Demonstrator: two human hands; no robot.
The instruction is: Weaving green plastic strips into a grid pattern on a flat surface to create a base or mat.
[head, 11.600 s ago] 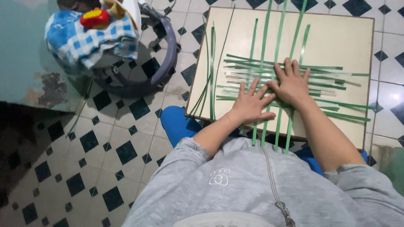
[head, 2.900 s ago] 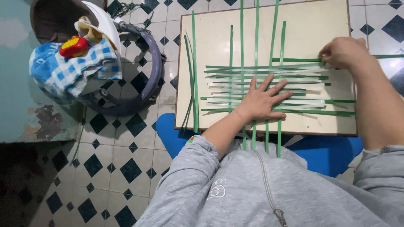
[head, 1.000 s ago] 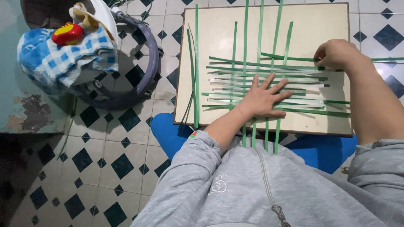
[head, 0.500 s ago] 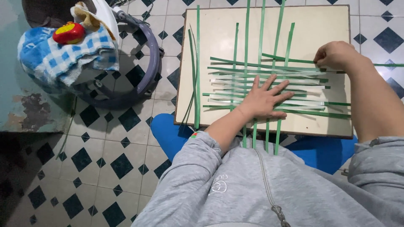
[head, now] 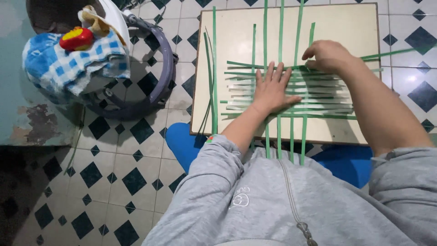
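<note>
Pressing left hand (head: 272, 91) flat on green strips (head: 318, 86); right hand (head: 328, 55) apparently pinching one.

The upright green strips (head: 281, 27) run off the top edge, their far ends unseen, and one long crosswise strip (head: 396, 51) leaves the picture at right. The left hand (head: 272, 90) covers the weave's middle, so the crossings beneath it cannot be read. The right hand (head: 328, 55) curls over its own fingertips, hiding what they pinch. The board's (head: 236, 36) near edge vanishes behind the grey sweatshirt (head: 291, 200). The walker (head: 154, 86) is cut by the upper edge.
</note>
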